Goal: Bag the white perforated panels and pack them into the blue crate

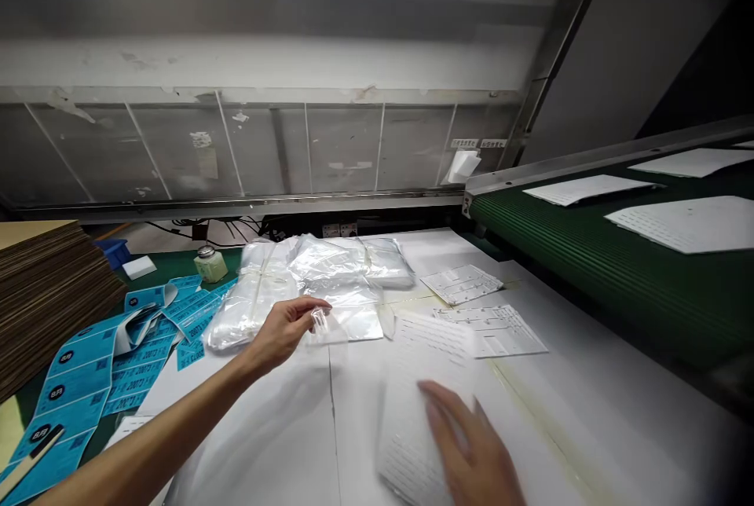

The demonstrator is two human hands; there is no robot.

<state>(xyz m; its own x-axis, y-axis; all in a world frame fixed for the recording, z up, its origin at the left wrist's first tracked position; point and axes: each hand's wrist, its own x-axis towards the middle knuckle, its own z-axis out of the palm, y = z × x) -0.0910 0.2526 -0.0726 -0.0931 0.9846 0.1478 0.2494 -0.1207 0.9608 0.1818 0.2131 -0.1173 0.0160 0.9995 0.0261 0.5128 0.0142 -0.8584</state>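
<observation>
My left hand (288,329) is closed in a pinch on the edge of a thin transparent plastic bag (330,331). Just behind it lie bundles of plastic bags (259,286), some tied with a strip. My right hand (468,443), smeared by motion, grips a white panel (412,404) marked with rows of small dark dashes; its thumb is hidden. The panel is blurred too and lies tilted over the white work surface (283,412). Two more white panels with printed marks, one nearer (495,331) and one farther (463,284), lie flat beyond it.
At right, a green conveyor belt (559,231) carries several white panels (695,223). Blue label strips (76,380), a small glass jar (210,264), a brush-like tool (29,463) and a cardboard stack (53,294) are on the left. A metal-framed panel wall (342,144) stands behind.
</observation>
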